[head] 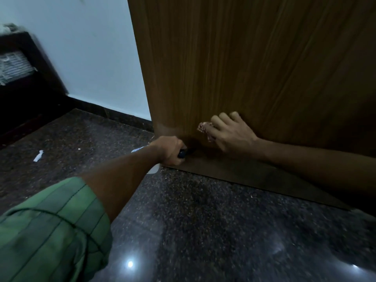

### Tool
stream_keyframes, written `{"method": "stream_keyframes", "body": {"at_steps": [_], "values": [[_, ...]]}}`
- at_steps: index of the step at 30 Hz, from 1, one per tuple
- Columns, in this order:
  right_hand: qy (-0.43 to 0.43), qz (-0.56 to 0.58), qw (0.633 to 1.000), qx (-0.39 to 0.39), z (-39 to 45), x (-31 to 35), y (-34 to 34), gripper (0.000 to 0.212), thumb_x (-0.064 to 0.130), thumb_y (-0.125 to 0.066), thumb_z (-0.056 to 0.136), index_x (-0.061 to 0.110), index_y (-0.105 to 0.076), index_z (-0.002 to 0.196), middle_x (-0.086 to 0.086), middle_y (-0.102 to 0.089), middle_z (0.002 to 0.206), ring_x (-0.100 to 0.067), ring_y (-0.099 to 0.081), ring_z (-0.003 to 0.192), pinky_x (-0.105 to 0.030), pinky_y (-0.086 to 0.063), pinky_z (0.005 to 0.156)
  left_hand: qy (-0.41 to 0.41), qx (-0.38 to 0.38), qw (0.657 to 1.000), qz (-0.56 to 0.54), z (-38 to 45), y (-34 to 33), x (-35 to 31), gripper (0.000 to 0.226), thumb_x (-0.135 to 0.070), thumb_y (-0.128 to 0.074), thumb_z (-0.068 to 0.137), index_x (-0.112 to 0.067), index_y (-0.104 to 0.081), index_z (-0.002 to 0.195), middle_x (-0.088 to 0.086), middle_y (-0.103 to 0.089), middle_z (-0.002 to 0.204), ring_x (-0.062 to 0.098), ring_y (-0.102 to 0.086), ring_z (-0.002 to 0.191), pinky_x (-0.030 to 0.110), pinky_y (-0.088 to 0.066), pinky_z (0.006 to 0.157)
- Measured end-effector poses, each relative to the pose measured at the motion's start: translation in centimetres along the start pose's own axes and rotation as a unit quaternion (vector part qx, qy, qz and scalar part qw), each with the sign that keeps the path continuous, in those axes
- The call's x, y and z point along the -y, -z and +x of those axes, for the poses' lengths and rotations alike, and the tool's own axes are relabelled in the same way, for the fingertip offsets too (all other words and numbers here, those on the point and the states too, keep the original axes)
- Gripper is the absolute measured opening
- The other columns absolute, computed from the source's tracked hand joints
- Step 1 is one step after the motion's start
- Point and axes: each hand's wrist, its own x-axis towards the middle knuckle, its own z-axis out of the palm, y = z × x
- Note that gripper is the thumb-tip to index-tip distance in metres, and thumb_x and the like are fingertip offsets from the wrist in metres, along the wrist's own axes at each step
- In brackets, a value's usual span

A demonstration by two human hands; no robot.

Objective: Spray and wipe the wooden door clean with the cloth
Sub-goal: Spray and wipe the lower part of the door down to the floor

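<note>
Low on the wooden door (234, 68), near its bottom edge, the right hand (230, 134) pressed a patterned cloth (204, 128) flat against the wood, fingers spread. The left hand (168, 149) held its grip tight around a dark-topped spray bottle (183, 154) just above the speckled floor (203, 231).

Dark speckled stone floor (203, 231), a white paper scrap (38, 156) lying on it.
</note>
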Motion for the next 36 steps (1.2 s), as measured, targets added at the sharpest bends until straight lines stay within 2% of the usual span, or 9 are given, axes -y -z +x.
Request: {"method": "stream_keyframes", "body": {"at_steps": [5, 8, 12, 18, 24, 27, 29, 31, 36], "values": [[0.239, -0.103, 0.954, 0.148, -7.3, 1.6, -5.3, 0.042, 0.022, -0.038, 0.099, 0.031, -0.078, 0.109, 0.003, -0.067, 0.111, -0.018, -0.064, 0.095, -0.034, -0.041, 0.084, -0.027, -0.002, 0.999, 0.034, 1.1, 0.1, -2.2, 0.013, -0.041, -0.064, 0.096, -0.030, -0.065, 0.102, -0.007, -0.056, 0.083, 0.019, -0.061, 0.080, 0.030, -0.039, 0.068], [0.187, -0.068, 0.974, 0.107, -9.1, -0.9, -4.7, 0.043, 0.025, -0.035, 0.099, 0.025, -0.074, 0.119, -0.003, -0.065, 0.112, -0.023, -0.060, 0.098, -0.038, -0.035, 0.081, -0.032, 0.002, 0.999, 0.028, 1.8, 0.2, -3.2, 0.031, -0.042, -0.064, 0.098, -0.025, -0.068, 0.124, -0.007, -0.055, 0.089, 0.015, -0.053, 0.080, 0.030, -0.039, 0.071], [-0.015, -0.039, 0.999, 0.020, -9.1, -2.6, -2.2, 0.046, 0.031, -0.045, 0.099, 0.014, -0.051, 0.141, -0.011, -0.050, 0.123, -0.031, -0.050, 0.105, -0.046, -0.035, 0.083, -0.041, 0.003, 0.999, 0.028, 2.6, 0.7, -5.0, 0.034, -0.040, -0.064, 0.099, -0.022, -0.067, 0.128, 0.003, -0.068, 0.106, 0.017, -0.057, 0.086, 0.031, -0.049, 0.077], [0.256, -0.121, 0.947, 0.150, -13.8, -3.1, -5.4, 0.042, 0.023, -0.037, 0.101, 0.030, -0.074, 0.120, 0.001, -0.067, 0.118, -0.018, -0.065, 0.103, -0.034, -0.045, 0.083, -0.061, -0.002, 0.998, 0.025, 4.4, 1.6, -8.6, 0.039, -0.042, -0.063, 0.099, -0.024, -0.066, 0.134, 0.001, -0.069, 0.111, 0.018, -0.060, 0.092, 0.030, -0.045, 0.078], [-0.004, -0.029, 0.996, 0.083, -12.2, -5.5, -1.2, 0.050, 0.034, -0.048, 0.094, 0.018, -0.055, 0.141, -0.011, -0.049, 0.123, -0.030, -0.049, 0.103, -0.043, -0.035, 0.081, -0.099, -0.021, 0.995, 0.007, 6.2, 2.2, -11.7, 0.007, -0.040, -0.065, 0.096, -0.033, -0.063, 0.096, -0.008, -0.059, 0.085, 0.021, -0.064, 0.086, 0.030, -0.041, 0.072], [0.180, -0.177, 0.957, 0.142, -14.7, -5.9, -2.8, 0.049, 0.028, -0.030, 0.102, 0.023, -0.053, 0.145, -0.007, -0.056, 0.132, -0.026, -0.055, 0.114, -0.042, -0.043, 0.087, -0.119, -0.008, 0.993, 0.024, 6.6, 2.5, -13.1, 0.022, -0.039, -0.064, 0.098, -0.028, -0.069, 0.116, -0.009, -0.060, 0.095, 0.015, -0.062, 0.087, 0.030, -0.043, 0.075], [0.286, -0.234, 0.906, 0.206, -17.5, -5.3, -3.6, 0.042, 0.035, -0.044, 0.102, 0.034, -0.061, 0.140, 0.001, -0.060, 0.141, -0.020, -0.054, 0.127, -0.038, -0.040, 0.096, -0.132, -0.004, 0.991, 0.033, 6.8, 2.8, -14.0, 0.027, -0.038, -0.064, 0.099, -0.025, -0.068, 0.122, -0.006, -0.064, 0.100, 0.014, -0.061, 0.088, 0.030, -0.045, 0.076], [0.249, -0.210, 0.921, 0.213, -18.8, -6.3, -3.8, 0.036, 0.039, -0.058, 0.094, 0.037, -0.071, 0.127, 0.003, -0.067, 0.131, -0.023, -0.048, 0.121, -0.040, -0.033, 0.090, -0.141, -0.002, 0.989, 0.035, 7.1, 3.2, -14.7, 0.023, -0.037, -0.064, 0.099, -0.026, -0.068, 0.119, -0.003, -0.067, 0.102, 0.015, -0.062, 0.089, 0.031, -0.046, 0.077], [-0.004, -0.092, 0.991, 0.093, -18.0, -8.3, -1.3, 0.049, 0.035, -0.040, 0.097, 0.017, -0.053, 0.141, -0.012, -0.048, 0.126, -0.032, -0.046, 0.108, -0.046, -0.036, 0.086, -0.148, -0.004, 0.988, 0.039, 8.1, 3.0, -16.1, 0.020, -0.039, -0.065, 0.098, -0.025, -0.068, 0.111, -0.004, -0.069, 0.101, 0.016, -0.065, 0.090, 0.037, -0.054, 0.079]]}}
